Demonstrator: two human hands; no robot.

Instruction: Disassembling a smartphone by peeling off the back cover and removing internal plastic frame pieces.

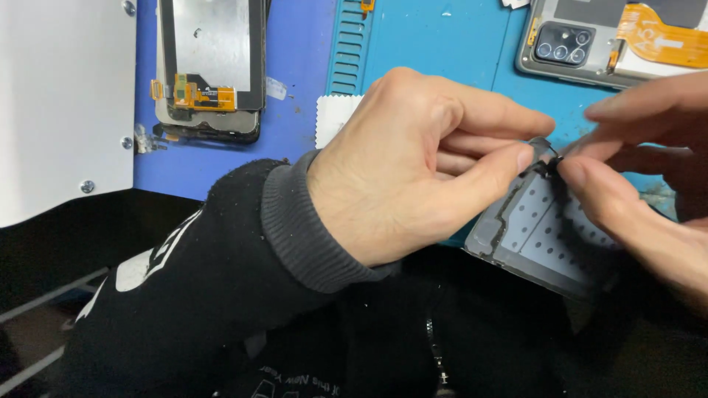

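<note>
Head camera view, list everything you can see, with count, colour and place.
Phone frame panel: one, grey with dotted sheet, centre right, pinched by both hands.
Detached screen: one, dark with orange flex, top left.
Opened phone: one, grey, orange flex, camera cluster, top right.
Work mat: one, blue, under the parts.
White panel: one, far left.
Sleeve: one, black, lower left.
Left hand: centre.
Right hand: right edge.

Left hand (413, 162) at frame centre, right hand (649, 177) at right edge, fingertips pinching top corner of grey phone frame (538, 228) with dotted panel. Opened phone (612, 37) upper right on blue mat (442, 37); detached screen (210, 66) upper left.
</note>
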